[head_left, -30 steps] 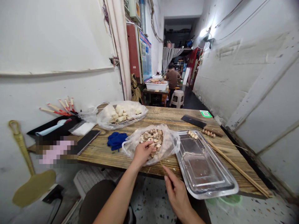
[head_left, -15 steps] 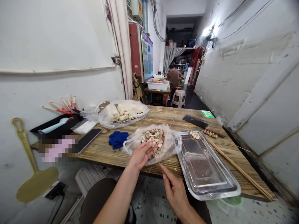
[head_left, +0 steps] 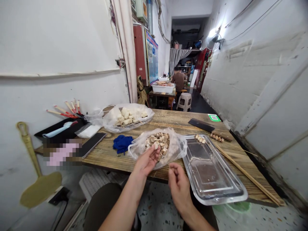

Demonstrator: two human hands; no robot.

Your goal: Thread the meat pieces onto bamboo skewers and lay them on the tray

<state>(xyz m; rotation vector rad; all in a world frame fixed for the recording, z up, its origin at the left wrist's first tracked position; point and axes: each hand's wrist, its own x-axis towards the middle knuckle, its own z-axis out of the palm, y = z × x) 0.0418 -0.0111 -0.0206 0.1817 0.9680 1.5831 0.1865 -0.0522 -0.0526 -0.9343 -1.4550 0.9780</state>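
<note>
At 12 o'clock of the left hand (head_left: 147, 159), 1 pale piece (head_left: 156, 146) is being pinched over the bag of pieces (head_left: 158, 144); the right hand (head_left: 177, 185), at 5 o'clock, is being held curled, its grip untellable.

- A blurred patch (head_left: 62, 153) covers something at the table's left edge; what lies under it cannot be told.
- The right hand (head_left: 178, 187) is curled, its back to the camera; whether it holds a skewer cannot be told.
- The left hand (head_left: 147, 159) hides the near side of the bag (head_left: 173, 147).
- Both forearms run off the bottom edge.
- The far person (head_left: 178, 80) is too small to make out.
</note>
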